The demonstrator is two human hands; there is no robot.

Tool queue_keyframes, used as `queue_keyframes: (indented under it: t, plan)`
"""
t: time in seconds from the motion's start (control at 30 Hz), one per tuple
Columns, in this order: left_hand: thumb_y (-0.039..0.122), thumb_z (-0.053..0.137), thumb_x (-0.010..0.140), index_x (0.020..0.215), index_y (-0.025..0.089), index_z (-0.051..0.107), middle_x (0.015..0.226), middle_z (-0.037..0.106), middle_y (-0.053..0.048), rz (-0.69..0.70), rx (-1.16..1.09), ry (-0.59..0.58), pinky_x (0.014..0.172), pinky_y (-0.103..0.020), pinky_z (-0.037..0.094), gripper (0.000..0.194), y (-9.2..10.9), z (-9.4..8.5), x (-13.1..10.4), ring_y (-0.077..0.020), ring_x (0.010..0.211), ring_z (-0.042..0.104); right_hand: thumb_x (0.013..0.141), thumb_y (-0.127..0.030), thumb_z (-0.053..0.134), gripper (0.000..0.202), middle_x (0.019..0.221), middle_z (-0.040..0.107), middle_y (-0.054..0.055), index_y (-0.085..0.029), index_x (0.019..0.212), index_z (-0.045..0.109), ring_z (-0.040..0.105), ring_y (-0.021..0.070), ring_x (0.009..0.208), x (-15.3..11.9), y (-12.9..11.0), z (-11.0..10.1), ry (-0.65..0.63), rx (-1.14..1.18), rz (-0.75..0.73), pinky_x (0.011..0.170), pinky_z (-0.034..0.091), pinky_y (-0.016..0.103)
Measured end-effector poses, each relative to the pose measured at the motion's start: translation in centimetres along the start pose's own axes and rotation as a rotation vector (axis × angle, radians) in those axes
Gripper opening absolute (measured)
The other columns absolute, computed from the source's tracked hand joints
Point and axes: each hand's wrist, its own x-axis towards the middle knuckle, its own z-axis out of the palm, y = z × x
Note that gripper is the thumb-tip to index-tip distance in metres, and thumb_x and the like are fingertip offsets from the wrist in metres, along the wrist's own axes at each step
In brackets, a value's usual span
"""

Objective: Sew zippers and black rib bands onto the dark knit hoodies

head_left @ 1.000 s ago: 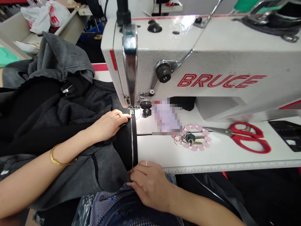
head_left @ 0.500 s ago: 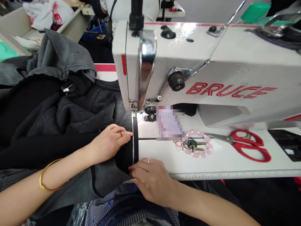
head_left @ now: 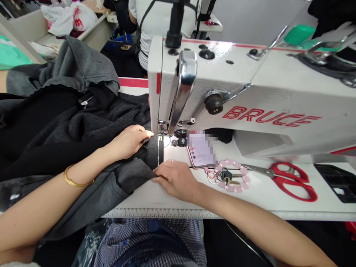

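Note:
A dark grey garment (head_left: 133,111) lies across the machine bed, with a metal-toothed zipper (head_left: 158,154) on black tape along its right edge. The zipper's top reaches under the needle area of the white sewing machine (head_left: 250,96). My left hand (head_left: 130,142) is closed on a fold of the garment, left of the zipper, fingertips close to the presser foot, which is mostly hidden. Nearer my body, my right hand (head_left: 175,178) pinches the lower end of the zipper and the cloth edge. Its fingers hide the zipper's end.
Right of the needle lie a phone (head_left: 204,157), keys on a pink beaded ring (head_left: 246,178) and red-handled scissors (head_left: 294,180). A ruler strip (head_left: 167,213) runs along the table's front edge. Another person (head_left: 155,33) sits beyond the machine.
My right hand has moved away from my body along the zipper, and less zipper shows. My left hand has shifted up toward the presser foot. The garment's front part now lies on the table.

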Motion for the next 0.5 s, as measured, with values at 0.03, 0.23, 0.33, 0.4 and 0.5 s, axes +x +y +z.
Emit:
queue_keyframes:
  t: [0.03, 0.23, 0.33, 0.4, 0.5]
  plan:
    - [0.021, 0.037, 0.086, 0.107, 0.018, 0.055, 0.092, 0.057, -0.007, -0.008, 0.006, 0.008, 0.084, -0.032, 0.041, 0.028, -0.5, 0.1, 0.2, -0.0185, 0.093, 0.05, 0.081, -0.027, 0.058, 0.013, 0.074, 0.063, 0.001, -0.016, 0.074, 0.058, 0.057, 0.0149, 0.072, 0.3, 0.2, 0.0, 0.014, -0.002, 0.01, 0.061, 0.037, 0.024]
    - [0.023, 0.037, 0.085, 0.106, 0.016, 0.054, 0.099, 0.059, -0.007, -0.09, 0.013, 0.066, 0.085, -0.032, 0.043, 0.028, -2.8, 0.4, 1.5, -0.0196, 0.098, 0.049, 0.081, -0.027, 0.057, 0.012, 0.08, 0.064, 0.001, -0.016, 0.079, 0.06, 0.056, 0.0163, 0.074, 1.4, 1.1, 0.4, 0.086, -0.068, 0.045, 0.062, 0.037, 0.025]
    - [0.021, 0.036, 0.085, 0.1, 0.013, 0.054, 0.1, 0.058, -0.007, -0.155, -0.051, 0.2, 0.088, -0.031, 0.041, 0.025, -2.7, -0.6, 1.3, -0.0181, 0.098, 0.05, 0.084, -0.025, 0.053, 0.011, 0.085, 0.063, 0.003, -0.016, 0.081, 0.059, 0.054, 0.0169, 0.081, 1.4, 1.1, 0.7, 0.109, -0.13, 0.039, 0.066, 0.038, 0.026]
    - [0.024, 0.035, 0.087, 0.099, 0.013, 0.053, 0.099, 0.057, -0.004, -0.241, -0.118, 0.358, 0.088, -0.027, 0.041, 0.024, -2.3, -2.5, 0.2, -0.0149, 0.095, 0.051, 0.085, -0.022, 0.049, 0.011, 0.09, 0.062, 0.004, -0.016, 0.085, 0.058, 0.052, 0.0168, 0.086, 1.1, 0.9, 0.9, 0.131, -0.147, 0.033, 0.07, 0.039, 0.026]
    - [0.028, 0.039, 0.087, 0.097, 0.012, 0.05, 0.093, 0.054, 0.001, -0.424, -0.102, 0.739, 0.085, -0.025, 0.043, 0.022, -2.0, -6.7, -3.4, -0.0114, 0.089, 0.051, 0.086, -0.02, 0.048, 0.011, 0.096, 0.061, 0.003, -0.016, 0.09, 0.057, 0.051, 0.0161, 0.09, 0.8, 0.6, 0.9, 0.148, -0.154, 0.025, 0.074, 0.039, 0.026]
